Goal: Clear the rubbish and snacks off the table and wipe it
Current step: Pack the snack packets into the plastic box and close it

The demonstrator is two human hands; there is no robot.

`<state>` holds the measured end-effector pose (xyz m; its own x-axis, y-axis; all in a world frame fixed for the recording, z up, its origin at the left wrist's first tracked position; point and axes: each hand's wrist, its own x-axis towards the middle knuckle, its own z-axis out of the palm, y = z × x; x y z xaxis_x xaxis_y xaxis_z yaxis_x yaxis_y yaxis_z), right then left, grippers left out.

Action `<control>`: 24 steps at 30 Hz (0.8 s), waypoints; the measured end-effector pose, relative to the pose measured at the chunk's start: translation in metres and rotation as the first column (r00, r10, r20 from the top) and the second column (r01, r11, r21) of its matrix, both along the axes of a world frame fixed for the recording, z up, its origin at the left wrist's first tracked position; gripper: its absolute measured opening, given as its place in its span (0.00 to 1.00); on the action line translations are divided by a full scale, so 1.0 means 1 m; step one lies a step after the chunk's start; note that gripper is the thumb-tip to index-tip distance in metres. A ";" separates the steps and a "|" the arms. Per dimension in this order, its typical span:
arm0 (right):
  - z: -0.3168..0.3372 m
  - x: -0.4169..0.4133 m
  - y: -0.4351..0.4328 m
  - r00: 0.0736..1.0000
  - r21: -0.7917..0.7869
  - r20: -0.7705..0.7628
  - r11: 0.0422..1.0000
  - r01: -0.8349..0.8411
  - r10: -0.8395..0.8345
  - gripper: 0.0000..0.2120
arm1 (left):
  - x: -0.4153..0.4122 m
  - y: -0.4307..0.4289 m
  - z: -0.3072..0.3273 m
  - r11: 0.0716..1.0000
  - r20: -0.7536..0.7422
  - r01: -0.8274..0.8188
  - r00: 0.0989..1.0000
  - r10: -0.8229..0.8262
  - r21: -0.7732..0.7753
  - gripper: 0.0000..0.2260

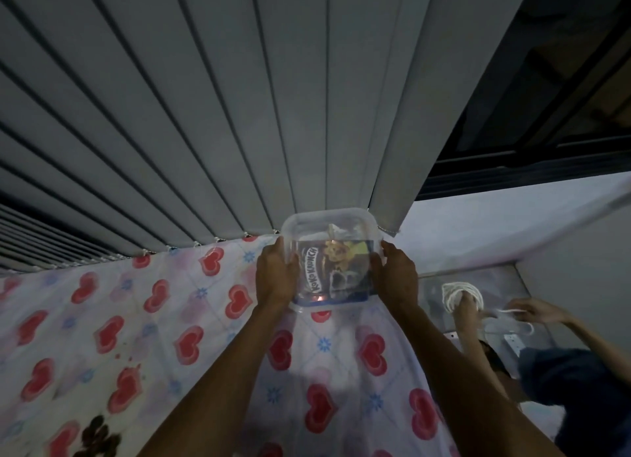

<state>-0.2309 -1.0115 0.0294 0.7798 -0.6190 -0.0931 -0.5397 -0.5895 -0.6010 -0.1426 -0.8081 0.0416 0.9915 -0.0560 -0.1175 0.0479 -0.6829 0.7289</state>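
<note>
Your left hand [275, 275] and right hand [397, 276] grip opposite sides of a clear plastic container [330, 258] holding a Koko Krunch packet [333, 272], held out over the far edge of the heart-print cloth [164, 320] just below the vertical blinds [205, 115]. At the right, another person's hands [467, 306] handle a coil of white cord [459, 294].

The tub [330, 258] sits between the left hand [275, 275] and right hand [397, 275], a snack packet [333, 274] inside it. The blinds [205, 132] hang just beyond the hands, the cloth [153, 320] lies under them, and another person's hands [467, 306] are off right of the right hand.
</note>
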 end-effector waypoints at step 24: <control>-0.010 0.015 -0.002 0.966 -0.149 -0.177 0.965 -0.214 0.187 0.23 | 0.006 -0.007 -0.005 0.997 0.025 0.055 0.998 -0.054 -0.052 0.21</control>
